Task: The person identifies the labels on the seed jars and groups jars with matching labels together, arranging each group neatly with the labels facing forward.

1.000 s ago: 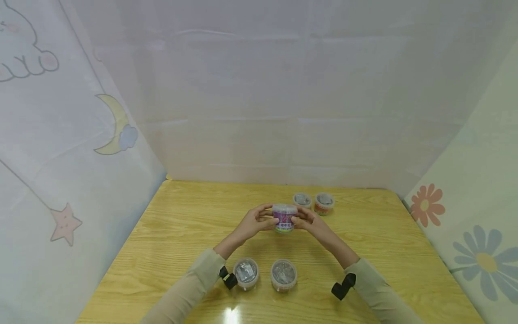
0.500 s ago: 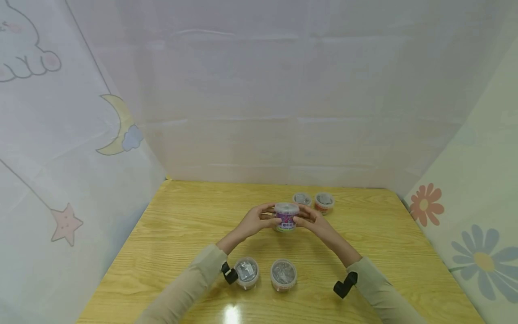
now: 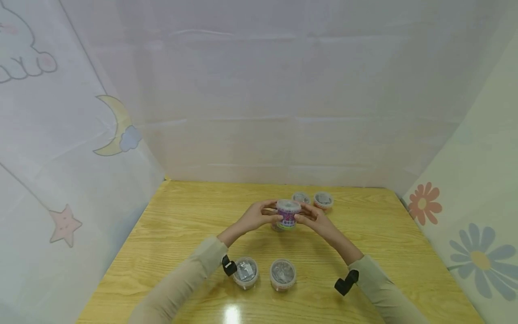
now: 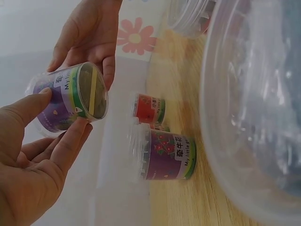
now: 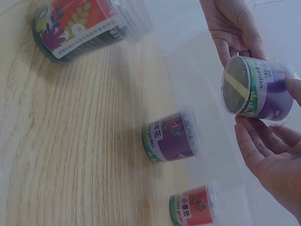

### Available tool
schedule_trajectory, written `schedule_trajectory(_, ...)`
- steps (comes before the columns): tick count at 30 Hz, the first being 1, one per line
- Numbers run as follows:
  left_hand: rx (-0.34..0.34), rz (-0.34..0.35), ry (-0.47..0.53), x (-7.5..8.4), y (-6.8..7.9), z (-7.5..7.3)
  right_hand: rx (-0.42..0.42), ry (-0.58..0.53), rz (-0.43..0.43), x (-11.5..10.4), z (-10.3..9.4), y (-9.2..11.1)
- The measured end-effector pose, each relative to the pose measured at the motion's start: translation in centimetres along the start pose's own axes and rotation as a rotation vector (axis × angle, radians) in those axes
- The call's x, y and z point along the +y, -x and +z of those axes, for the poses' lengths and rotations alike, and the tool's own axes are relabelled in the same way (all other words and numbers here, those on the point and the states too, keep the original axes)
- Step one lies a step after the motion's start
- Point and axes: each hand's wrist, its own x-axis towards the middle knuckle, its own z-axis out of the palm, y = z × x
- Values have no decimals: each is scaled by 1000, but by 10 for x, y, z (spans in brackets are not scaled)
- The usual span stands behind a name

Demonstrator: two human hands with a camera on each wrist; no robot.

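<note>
Both hands hold up a small clear plastic tub (image 3: 288,217) with a purple label and a clear lid, above the table. My left hand (image 3: 256,216) grips it from the left, thumb on the label in the left wrist view. From the right, my right hand (image 3: 317,220) grips the same tub, thumb in front and fingers around it. The tub's base (image 5: 235,85) shows in the right wrist view, with a yellowish strip across it. Another purple-labelled tub (image 4: 165,157) stands on the table below, mostly hidden in the head view.
Two lidded tubs, one at left (image 3: 245,272) and one at centre (image 3: 283,274), stand near the front of the wooden table (image 3: 194,207). Farther back are two more tubs, a partly hidden one (image 3: 301,198) and a red-labelled one (image 3: 323,202). Cloth walls (image 3: 259,112) enclose the table.
The held tub and both hands have shifted slightly up and to the right. Part of the tub standing below now shows at its lower left.
</note>
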Motion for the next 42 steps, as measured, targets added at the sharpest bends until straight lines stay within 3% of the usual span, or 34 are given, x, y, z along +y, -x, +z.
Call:
schedule_trajectory(7,-10,10,-34,4,-1,0,7,-13,25,1,-1,-1)
schedule_trajectory(15,-60,49,-97,2,-8,-2,26,-4,-10,-1,-2,-2)
schedule_trajectory(42,-75,121,-227,0,-28,1,22,69,-29,13,-20,-8)
